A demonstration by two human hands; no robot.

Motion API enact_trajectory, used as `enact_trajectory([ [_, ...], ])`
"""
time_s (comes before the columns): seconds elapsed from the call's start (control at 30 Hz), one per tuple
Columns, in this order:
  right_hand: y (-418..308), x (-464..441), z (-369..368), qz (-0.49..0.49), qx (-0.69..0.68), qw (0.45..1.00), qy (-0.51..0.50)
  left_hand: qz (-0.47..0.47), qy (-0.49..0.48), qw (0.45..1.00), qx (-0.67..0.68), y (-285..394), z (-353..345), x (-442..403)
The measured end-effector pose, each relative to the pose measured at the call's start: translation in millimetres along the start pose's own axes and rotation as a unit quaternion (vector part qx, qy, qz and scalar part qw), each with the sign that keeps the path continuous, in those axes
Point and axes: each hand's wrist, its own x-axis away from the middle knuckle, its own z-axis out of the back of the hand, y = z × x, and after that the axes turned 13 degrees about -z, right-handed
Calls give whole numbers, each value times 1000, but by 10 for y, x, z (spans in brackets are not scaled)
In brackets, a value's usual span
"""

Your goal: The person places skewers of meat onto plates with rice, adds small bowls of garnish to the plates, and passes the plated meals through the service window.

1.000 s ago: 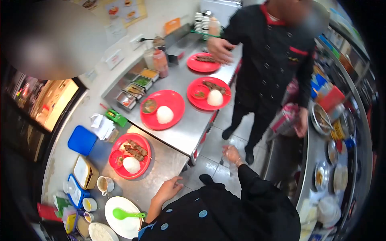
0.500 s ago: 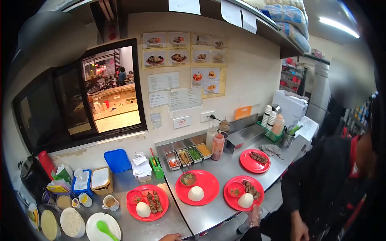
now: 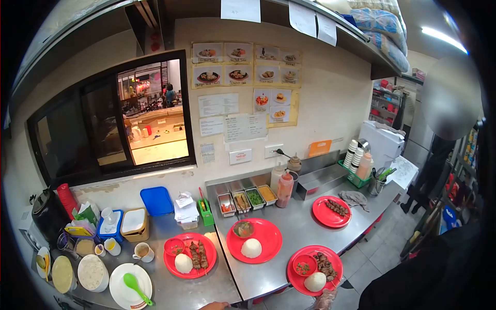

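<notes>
At the front edge of the steel counter, my right hand point(image 3: 325, 299), in a clear plastic glove, has its fingers on the near rim of a red plate point(image 3: 335, 252). That plate carries a rice mound point(image 3: 315, 282), grilled meat skewers point(image 3: 324, 266) and a small red bowl of sauce point(image 3: 305, 265). Only a sliver of my left hand point(image 3: 215, 306) shows at the bottom edge, by the counter front; its fingers are mostly cut off. Nearest to it are a red plate point(image 3: 194, 272) with rice, skewers and sauce, and another red plate point(image 3: 268, 250) with rice and a bowl.
Farther right is a red plate point(image 3: 330, 221) with skewers. Behind stand metal topping trays point(image 3: 254, 197) and a red sauce bottle point(image 3: 284, 190). At left are a white plate point(image 3: 118, 298) with a green spoon point(image 3: 135, 287) and a rice tub point(image 3: 93, 274). A person in black point(image 3: 429, 274) is at right.
The plate at my right hand has come nearer to me, to the counter's front edge, with the hand. The person at right has shifted, and their hand is out of view. The view has tilted slightly.
</notes>
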Motion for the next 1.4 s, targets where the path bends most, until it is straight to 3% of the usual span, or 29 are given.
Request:
enact_trajectory([
  [0.07,34,261,92,12,6,1000,-5,14,27,999,23,-29,-92,112],
  [0.13,91,577,217,20,15,1000,-18,47,-87,995,-18,-83,-103,271],
  [0.17,127,758,262,20,20,999,-30,37,-84,995,-33,-78,-114,379],
  [0.23,211,1138,320,11,31,998,-58,15,-61,997,-51,-252,-244,661],
  [0.37,282,1970,187,-124,61,984,-110,76,-22,997,-20,-123,-203,1460],
  [0.47,657,2338,200,-165,41,971,-166,117,-1,993,15,-100,-237,2136],
  [0.63,976,3072,-141,-175,50,960,-212,157,26,984,75,-190,-290,3066],
  [0.73,1060,3371,-256,-176,64,958,-217,119,74,989,56,-248,-96,3287],
  [0.87,1054,3587,-373,-174,107,960,-190,101,199,971,82,-476,391,3051],
  [1.0,1034,3625,-451,-154,95,965,-191,27,288,957,-13,-530,1068,2397],
  [1.13,929,3540,-671,-141,82,975,-152,92,387,917,-33,-1314,1790,1345],
  [1.2,906,3351,-747,-147,75,976,-142,196,326,911,-160,-1539,2120,863],
  [1.27,873,3187,-950,-122,98,983,-95,256,318,901,-149,-1666,2265,505],
  [1.4,684,2847,-1419,-132,88,979,-125,288,293,897,-163,-2166,2387,60],
])
